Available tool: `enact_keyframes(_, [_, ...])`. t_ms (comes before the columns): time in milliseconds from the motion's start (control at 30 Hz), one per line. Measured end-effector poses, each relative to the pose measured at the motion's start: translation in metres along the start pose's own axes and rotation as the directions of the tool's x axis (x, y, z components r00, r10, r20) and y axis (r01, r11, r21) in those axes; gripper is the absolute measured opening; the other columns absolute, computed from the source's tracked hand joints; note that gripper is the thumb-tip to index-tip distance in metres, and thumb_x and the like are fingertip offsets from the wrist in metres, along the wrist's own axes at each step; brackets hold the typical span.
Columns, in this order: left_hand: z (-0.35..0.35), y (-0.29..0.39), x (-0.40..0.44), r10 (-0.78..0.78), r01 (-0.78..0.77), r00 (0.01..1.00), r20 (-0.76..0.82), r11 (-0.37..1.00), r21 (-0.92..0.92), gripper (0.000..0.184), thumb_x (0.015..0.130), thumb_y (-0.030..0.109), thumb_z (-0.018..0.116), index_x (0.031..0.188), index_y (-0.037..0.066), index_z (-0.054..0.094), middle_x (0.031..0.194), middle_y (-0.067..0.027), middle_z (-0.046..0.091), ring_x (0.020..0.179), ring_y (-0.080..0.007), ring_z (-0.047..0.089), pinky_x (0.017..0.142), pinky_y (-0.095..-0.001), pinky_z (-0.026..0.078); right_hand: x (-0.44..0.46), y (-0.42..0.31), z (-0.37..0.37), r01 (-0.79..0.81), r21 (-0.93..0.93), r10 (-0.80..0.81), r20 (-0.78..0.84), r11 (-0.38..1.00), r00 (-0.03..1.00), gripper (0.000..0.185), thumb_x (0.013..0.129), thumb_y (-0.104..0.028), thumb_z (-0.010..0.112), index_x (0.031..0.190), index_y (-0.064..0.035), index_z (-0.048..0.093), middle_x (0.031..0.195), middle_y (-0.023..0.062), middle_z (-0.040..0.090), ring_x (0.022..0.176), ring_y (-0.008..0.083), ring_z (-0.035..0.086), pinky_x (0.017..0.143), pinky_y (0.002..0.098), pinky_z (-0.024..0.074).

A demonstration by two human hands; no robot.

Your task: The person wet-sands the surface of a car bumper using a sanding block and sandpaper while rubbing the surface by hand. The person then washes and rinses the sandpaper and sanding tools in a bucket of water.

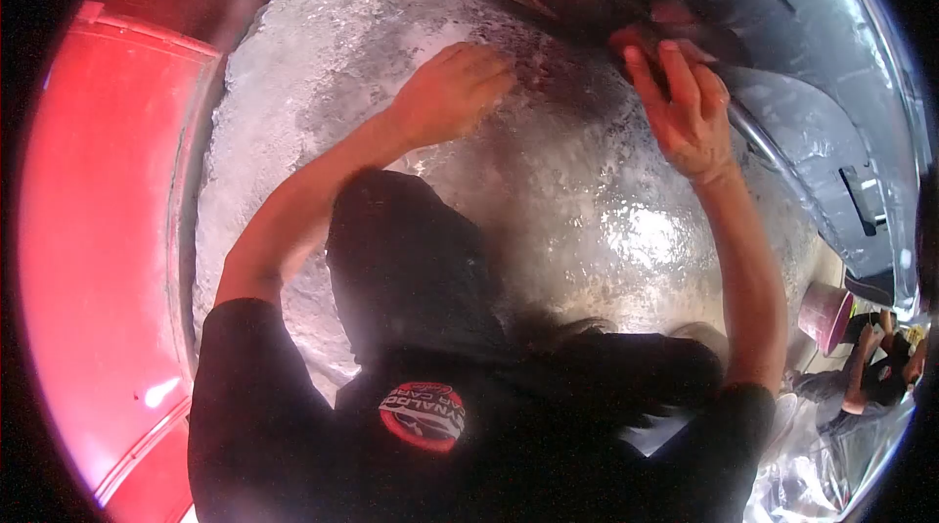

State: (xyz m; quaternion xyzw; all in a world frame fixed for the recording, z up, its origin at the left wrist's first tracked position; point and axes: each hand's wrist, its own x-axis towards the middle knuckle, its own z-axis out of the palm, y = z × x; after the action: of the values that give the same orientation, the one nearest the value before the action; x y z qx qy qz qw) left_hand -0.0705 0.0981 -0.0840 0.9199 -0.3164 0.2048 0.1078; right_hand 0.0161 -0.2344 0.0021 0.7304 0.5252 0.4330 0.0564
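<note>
Wet grey floor point(626, 239) filled the centre; right hand point(690, 112) showed parted fingers beside the glossy silver car point(822, 122), left hand point(452, 97) curled ones; grips and remaining work were unclear.

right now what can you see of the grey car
The grey car fills the upper right, seen only in part. Its body looks smooth and shiny, with bright glare along the outer edge, darker, red-tinged parts towards the top, and a narrow black slot lower down. The right hand is at its edge; contact is unclear.
</note>
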Motion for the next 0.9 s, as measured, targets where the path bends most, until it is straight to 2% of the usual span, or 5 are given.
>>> enact_keyframes(167, [-0.024, -0.007, -0.001, -0.049, 0.048, 0.995, -0.084, 0.999, -0.014, 0.039, 0.089, 0.013, 0.074, 0.127, 0.007, 0.068, 0.135, -0.0112, 0.067, 0.128, -0.0339, 0.061, 0.107, -0.0481, 0.049, -0.004, 0.028, -0.015, -0.171, 0.123, 0.174, -0.011, 0.978, 0.985, 0.053, 0.083, -0.01, 0.071, 0.136, -0.0149, 0.072, 0.144, 0.0133, 0.056, 0.108, 0.0248, 0.061, 0.085, 0.035, 0.0527])
enact_keyframes(400, [-0.038, -0.008, 0.023, -0.067, 0.067, 0.991, -0.112, 0.998, -0.011, 0.04, 0.088, 0.012, 0.074, 0.128, 0.008, 0.068, 0.135, -0.0127, 0.068, 0.128, -0.0348, 0.061, 0.107, -0.0474, 0.049, -0.012, -0.014, 0.021, 0.021, 0.03, -0.019, -0.068, 0.999, 0.998, 0.051, 0.082, -0.009, 0.072, 0.133, -0.0143, 0.073, 0.138, 0.0115, 0.059, 0.097, 0.0247, 0.06, 0.078, 0.0331, 0.0522])
enact_keyframes(600, [-0.03, -0.023, -0.006, -0.112, 0.111, 0.993, -0.035, 0.993, -0.026, 0.037, 0.088, 0.008, 0.074, 0.125, 0.007, 0.068, 0.129, -0.0144, 0.069, 0.124, -0.0368, 0.063, 0.105, -0.0475, 0.051, 0.005, 0.033, -0.036, -0.126, -0.149, 0.096, -0.193, 0.981, 0.976, 0.048, 0.084, -0.008, 0.074, 0.132, -0.0112, 0.073, 0.13, 0.0099, 0.061, 0.096, 0.0238, 0.059, 0.077, 0.0313, 0.0526])
enact_keyframes(767, [-0.027, -0.013, 0.031, -0.026, 0.021, 0.997, -0.076, 0.997, -0.075, 0.035, 0.087, 0.006, 0.075, 0.122, 0.006, 0.07, 0.126, -0.0142, 0.071, 0.122, -0.0365, 0.064, 0.104, -0.0465, 0.052, -0.011, -0.021, 0.028, 0.055, 0.079, -0.058, 0.031, 0.995, 0.998, 0.049, 0.088, -0.014, 0.067, 0.136, -0.0125, 0.071, 0.141, 0.0109, 0.058, 0.114, 0.0275, 0.06, 0.091, 0.0348, 0.0527])
enact_keyframes(900, [-0.053, -0.012, 0.043, 0.073, -0.071, 0.995, -0.073, 0.997, 0.025, 0.033, 0.088, 0.005, 0.075, 0.121, 0.006, 0.07, 0.125, -0.0138, 0.071, 0.121, -0.0354, 0.064, 0.104, -0.0446, 0.053, -0.003, -0.011, 0.007, 0.011, 0.085, -0.013, 0.022, 0.996, 1.0, 0.052, 0.082, -0.012, 0.073, 0.134, -0.0119, 0.072, 0.138, 0.0106, 0.059, 0.11, 0.0262, 0.061, 0.087, 0.0348, 0.0529])
